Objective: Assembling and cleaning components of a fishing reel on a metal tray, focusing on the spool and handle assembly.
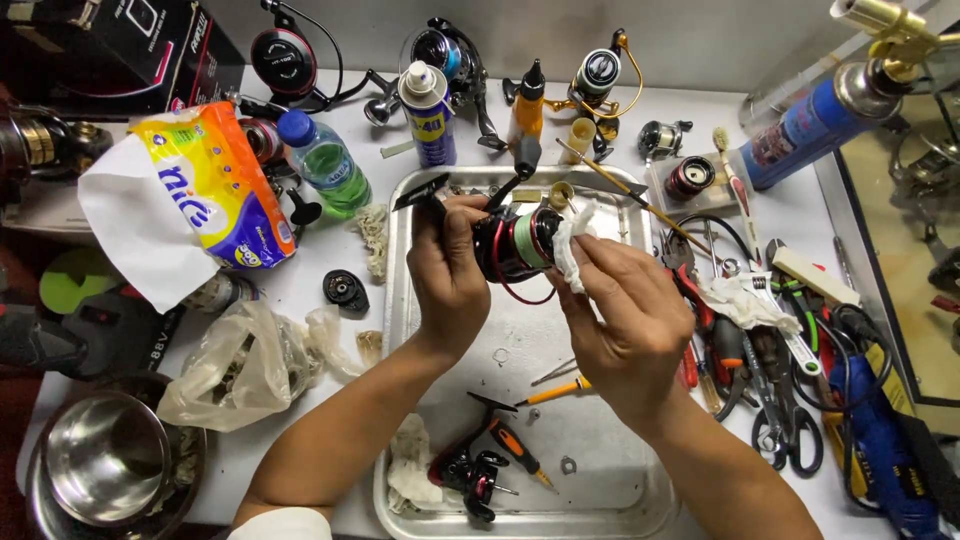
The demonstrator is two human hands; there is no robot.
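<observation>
Screwdrivers [520, 452] and small washers lie loose in the metal tray [640, 500] nearest the body. Above it, the left hand [447, 275] grips a black fishing reel [515, 243], fingers wrapped tight, while the right hand [625, 315] pinches a white tissue [572, 240] against its end. Tissue shreds could snag inside; farther back, crowded spray cans [430, 100] might topple.

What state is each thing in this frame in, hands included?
left hand: closed around the fishing reel
fishing reel: held above the tray, lying sideways
right hand: pressing the white tissue to the reel's end
white tissue: crumpled
metal tray: flat on the table, holding loose parts
screwdriver: lying in the tray
green bottle: capped, tilted
spray can: upright, capped
steel bowl: upright
</observation>
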